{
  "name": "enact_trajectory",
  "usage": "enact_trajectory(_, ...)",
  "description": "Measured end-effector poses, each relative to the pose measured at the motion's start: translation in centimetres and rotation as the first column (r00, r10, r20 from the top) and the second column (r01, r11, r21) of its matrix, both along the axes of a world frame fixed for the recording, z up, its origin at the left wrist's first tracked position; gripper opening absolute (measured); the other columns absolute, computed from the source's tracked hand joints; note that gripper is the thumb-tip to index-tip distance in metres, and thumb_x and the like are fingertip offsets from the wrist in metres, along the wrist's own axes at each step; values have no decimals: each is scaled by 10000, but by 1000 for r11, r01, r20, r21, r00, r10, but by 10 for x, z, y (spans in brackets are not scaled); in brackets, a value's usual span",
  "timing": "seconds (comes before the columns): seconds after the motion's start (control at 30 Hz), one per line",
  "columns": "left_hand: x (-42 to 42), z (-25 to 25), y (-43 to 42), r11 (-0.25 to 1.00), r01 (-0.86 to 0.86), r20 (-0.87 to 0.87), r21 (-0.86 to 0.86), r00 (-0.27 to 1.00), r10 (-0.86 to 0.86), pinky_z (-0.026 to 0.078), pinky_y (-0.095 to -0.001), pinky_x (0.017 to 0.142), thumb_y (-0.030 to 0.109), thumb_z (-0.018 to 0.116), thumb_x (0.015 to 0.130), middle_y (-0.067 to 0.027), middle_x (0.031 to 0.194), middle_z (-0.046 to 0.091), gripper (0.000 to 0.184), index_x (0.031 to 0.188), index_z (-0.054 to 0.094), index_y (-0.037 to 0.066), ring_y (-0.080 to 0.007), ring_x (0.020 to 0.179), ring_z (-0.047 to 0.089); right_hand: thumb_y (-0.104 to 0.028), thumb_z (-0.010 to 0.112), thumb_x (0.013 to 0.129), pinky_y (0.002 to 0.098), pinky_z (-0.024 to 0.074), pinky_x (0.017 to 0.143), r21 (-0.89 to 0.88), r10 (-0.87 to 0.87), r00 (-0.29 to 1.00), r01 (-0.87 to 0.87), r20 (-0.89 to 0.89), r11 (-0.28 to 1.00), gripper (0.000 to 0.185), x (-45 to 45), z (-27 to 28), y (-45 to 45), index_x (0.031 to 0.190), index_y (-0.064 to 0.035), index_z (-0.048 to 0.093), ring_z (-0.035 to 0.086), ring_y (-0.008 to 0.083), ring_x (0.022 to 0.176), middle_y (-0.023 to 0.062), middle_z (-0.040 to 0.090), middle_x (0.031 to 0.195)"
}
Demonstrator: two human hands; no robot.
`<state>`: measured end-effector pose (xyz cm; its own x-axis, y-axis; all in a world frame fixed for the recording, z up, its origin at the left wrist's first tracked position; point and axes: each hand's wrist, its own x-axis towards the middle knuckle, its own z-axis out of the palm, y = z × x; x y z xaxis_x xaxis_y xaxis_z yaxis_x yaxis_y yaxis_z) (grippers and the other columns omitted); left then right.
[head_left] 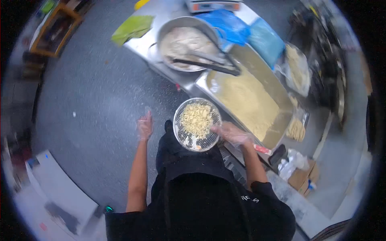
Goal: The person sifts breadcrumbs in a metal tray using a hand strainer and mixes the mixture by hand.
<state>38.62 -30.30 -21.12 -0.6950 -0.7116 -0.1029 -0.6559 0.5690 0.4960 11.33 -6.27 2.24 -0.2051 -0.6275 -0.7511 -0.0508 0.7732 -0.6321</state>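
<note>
A round wire-mesh sieve [186, 139] is held in front of my body, with pale yellowish crumbly lumps [196, 119] in it. My right hand [234, 134], in a clear plastic glove, is closed on the sieve's right rim. Off to the left, above the floor, my gloved left hand [145, 126] is apart from the sieve and holds nothing I can see; a finger stretches out, the rest are partly blurred. Beyond my right hand lies a deep metal tray [282, 127] of fine pale-yellow powder [251, 98].
A large metal pot [163, 54] with a whitish mixture stands behind the tray, black-handled tongs [205, 64] across it. Blue plastic bags [227, 25], a green cloth [132, 29] and a scale [215, 5] share the metal table. A cardboard box [302, 176] sits at right.
</note>
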Motion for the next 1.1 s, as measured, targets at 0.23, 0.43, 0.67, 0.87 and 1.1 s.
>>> enact_trajectory(0.23,379,-95,115,789,-431,721,437,692,-21,358,-445,896,422,434,814,-201,1125,523,466,1149,519,109,-335,1074,477,-380,516,831,290,377,516,277,-202,952,135,230,951,377,47,-214,-75,937,-23,575,455,132,590,23,528,726)
enact_trajectory(0.43,465,-3,245,538,-792,731,288,545,411,416,-491,631,395,465,832,-241,746,585,458,802,566,-51,-385,713,567,-311,507,815,330,418,576,186,54,814,67,-579,980,304,-11,-460,-142,898,-35,602,511,183,661,64,560,791)
enact_trajectory(0.67,437,38,324,223,-887,799,405,462,385,437,-440,594,328,456,841,-193,736,585,372,822,573,-25,-319,670,565,-230,496,796,377,464,645,387,372,251,10,-894,922,234,-91,-542,-220,852,-49,633,576,242,743,112,599,866)
enact_trajectory(0.87,433,48,332,218,-867,767,448,498,404,455,-396,563,271,447,848,-151,728,585,303,839,579,-3,-261,634,563,-168,460,808,381,460,718,304,305,119,-31,-945,952,225,-86,-541,-244,967,-39,555,580,272,817,146,577,977)
enact_trajectory(1.1,492,-78,285,348,-633,402,691,737,543,470,-344,536,196,431,858,-100,729,589,236,878,587,21,-185,583,552,-172,418,851,353,419,805,-402,-131,686,-251,-715,880,424,33,-411,-206,1247,-27,372,533,267,905,162,500,1143)
